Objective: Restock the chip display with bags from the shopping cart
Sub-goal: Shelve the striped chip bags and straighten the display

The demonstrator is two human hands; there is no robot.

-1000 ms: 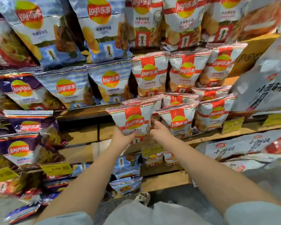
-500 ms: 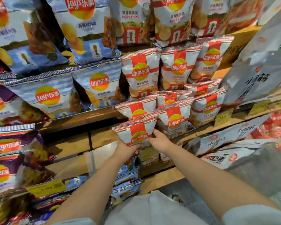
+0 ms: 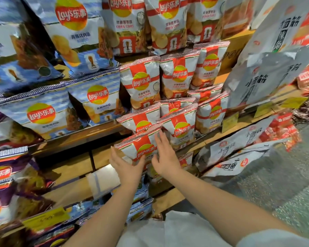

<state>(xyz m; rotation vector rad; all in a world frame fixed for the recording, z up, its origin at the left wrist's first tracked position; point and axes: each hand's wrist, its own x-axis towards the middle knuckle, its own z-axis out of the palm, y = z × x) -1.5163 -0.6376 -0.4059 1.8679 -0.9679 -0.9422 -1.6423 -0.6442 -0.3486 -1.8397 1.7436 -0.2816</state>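
At the chip display, I have both hands up against a red-and-white Lay's bag [image 3: 141, 148] that stands at the front of the wooden shelf [image 3: 89, 134], just below and ahead of the other red-and-white bags [image 3: 180, 129] stacked behind it. My left hand [image 3: 127, 166] lies against the bag's lower left corner, its fingers [image 3: 114, 155] straight and slightly apart, the thumb reaching up over the front of the pack. My right hand [image 3: 166, 157] lies flat on the bag's right side, fingers [image 3: 161, 139] straight and spread, pointing up towards the seal; neither hand curls round the bag. Blue-and-white Lay's bags [image 3: 96, 100] fill the shelf to the left, with purple Lay's bags [image 3: 5, 177] lower at the far left. Grey snack packs with black Chinese lettering [image 3: 264, 82] hang at the right. Yellow price tags [image 3: 229, 122] sit on the shelf edges. More small bags [image 3: 141, 209] lie on the lower shelf beneath my forearms. I cannot see the shopping cart from here.
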